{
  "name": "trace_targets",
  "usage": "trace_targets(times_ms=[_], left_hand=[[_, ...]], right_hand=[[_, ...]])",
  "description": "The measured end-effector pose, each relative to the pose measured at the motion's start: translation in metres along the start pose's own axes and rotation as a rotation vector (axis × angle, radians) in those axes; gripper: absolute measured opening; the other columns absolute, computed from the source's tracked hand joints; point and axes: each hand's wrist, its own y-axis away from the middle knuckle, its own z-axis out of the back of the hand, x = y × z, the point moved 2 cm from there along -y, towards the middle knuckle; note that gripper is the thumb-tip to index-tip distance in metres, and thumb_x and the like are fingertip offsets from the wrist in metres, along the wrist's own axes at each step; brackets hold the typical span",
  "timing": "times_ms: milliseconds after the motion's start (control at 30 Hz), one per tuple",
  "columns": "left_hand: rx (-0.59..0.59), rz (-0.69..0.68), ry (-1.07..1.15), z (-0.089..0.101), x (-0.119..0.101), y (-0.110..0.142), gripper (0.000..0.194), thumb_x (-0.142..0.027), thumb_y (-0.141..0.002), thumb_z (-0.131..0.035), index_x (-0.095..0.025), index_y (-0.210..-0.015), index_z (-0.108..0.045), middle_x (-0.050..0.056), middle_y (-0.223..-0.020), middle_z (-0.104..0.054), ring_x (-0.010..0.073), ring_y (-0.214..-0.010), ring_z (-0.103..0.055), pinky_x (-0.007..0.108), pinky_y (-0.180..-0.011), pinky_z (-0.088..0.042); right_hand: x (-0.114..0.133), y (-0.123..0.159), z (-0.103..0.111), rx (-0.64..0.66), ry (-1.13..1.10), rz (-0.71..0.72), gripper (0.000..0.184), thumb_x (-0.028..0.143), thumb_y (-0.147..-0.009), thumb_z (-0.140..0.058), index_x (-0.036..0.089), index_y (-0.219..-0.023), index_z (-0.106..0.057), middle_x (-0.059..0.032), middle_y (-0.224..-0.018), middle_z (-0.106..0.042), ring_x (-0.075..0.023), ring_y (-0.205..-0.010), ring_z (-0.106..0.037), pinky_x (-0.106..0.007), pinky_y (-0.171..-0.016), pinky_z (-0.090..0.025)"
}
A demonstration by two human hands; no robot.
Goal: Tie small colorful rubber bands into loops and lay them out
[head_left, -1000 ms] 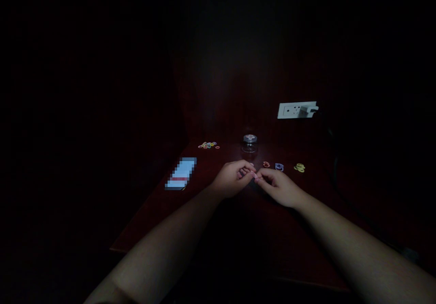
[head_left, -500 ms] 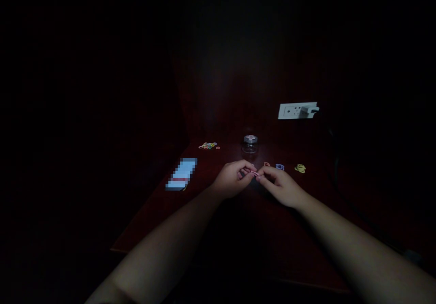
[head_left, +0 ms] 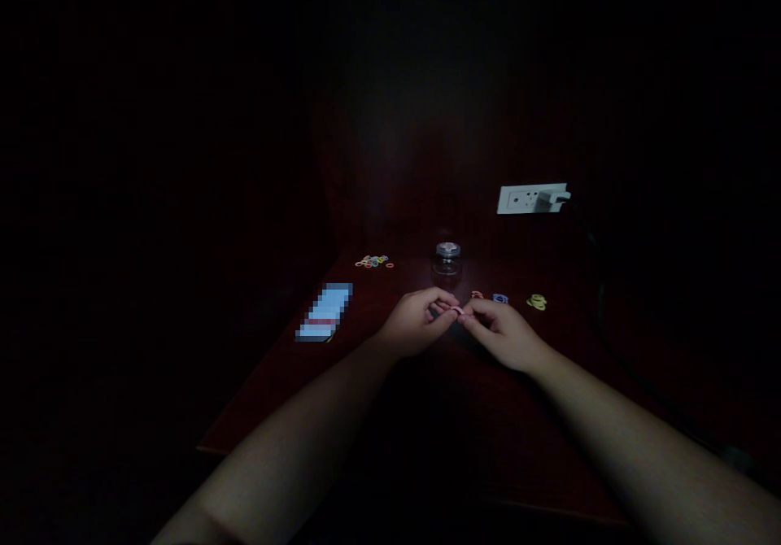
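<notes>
My left hand (head_left: 421,319) and my right hand (head_left: 501,332) meet over the dark red table. Between their fingertips they pinch a small pink hair tie (head_left: 457,311), partly covered by the fingers. Just beyond my right hand lie a few red hair ties (head_left: 477,294) and a small purple bunch of hair ties (head_left: 500,298). Farther right is a pile of yellow hair ties (head_left: 537,303). A mixed-colour heap of hair ties (head_left: 373,261) rests at the back left.
A clear round jar (head_left: 447,260) with a lid stands at the back, beyond my hands. To the left lies a phone (head_left: 326,311) with a blurred-out screen. A white wall socket (head_left: 532,198) holds a plug. The table's front-left corner (head_left: 204,447) shows dimly.
The pink hair tie has shifted slightly between my fingertips and now looks more curved. Both hands stay in almost the same place.
</notes>
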Motion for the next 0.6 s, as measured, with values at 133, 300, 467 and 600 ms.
trace_targets(times_ms=[133,300,467,600], left_hand=[[-0.005,0.006,-0.004,0.0000,-0.0010,0.0005,0.019,-0.027,-0.080,-0.058,-0.013,-0.093,-0.065,0.004,-0.083,-0.067,0.0095,-0.067,-0.057,0.018,-0.057,-0.042],[-0.007,0.011,0.014,-0.0003,-0.0011,0.0005,0.015,-0.026,-0.080,-0.059,-0.013,-0.086,-0.062,0.002,-0.075,-0.063,0.0080,-0.062,-0.053,0.018,-0.056,-0.041],[-0.006,0.022,0.011,0.0015,-0.0014,0.0005,0.016,-0.029,-0.080,-0.060,-0.013,-0.085,-0.060,0.001,-0.074,-0.060,0.0071,-0.060,-0.050,0.018,-0.055,-0.039],[0.004,0.042,-0.013,0.0012,0.0041,0.0006,0.019,-0.033,-0.083,-0.058,-0.014,-0.085,-0.059,0.000,-0.070,-0.057,0.0071,-0.058,-0.047,0.017,-0.053,-0.036]], right_hand=[[-0.0009,-0.0002,0.0003,-0.030,0.007,-0.018,0.032,0.039,-0.089,-0.048,0.018,-0.065,-0.051,0.0015,-0.059,-0.045,-0.0125,-0.057,-0.042,-0.025,-0.056,-0.035],[-0.0010,-0.0003,0.0003,-0.011,-0.004,-0.009,0.032,0.038,-0.089,-0.048,0.018,-0.065,-0.050,0.0019,-0.058,-0.045,-0.0118,-0.056,-0.041,-0.024,-0.053,-0.034],[-0.0017,-0.0032,-0.0035,-0.026,-0.024,0.007,0.027,0.033,-0.089,-0.046,0.017,-0.067,-0.052,0.0013,-0.061,-0.047,-0.0119,-0.058,-0.042,-0.024,-0.054,-0.034],[-0.0038,-0.0073,-0.0080,-0.059,-0.063,-0.014,0.025,0.029,-0.088,-0.046,0.018,-0.067,-0.051,0.0017,-0.062,-0.047,-0.0117,-0.058,-0.042,-0.023,-0.054,-0.034]])
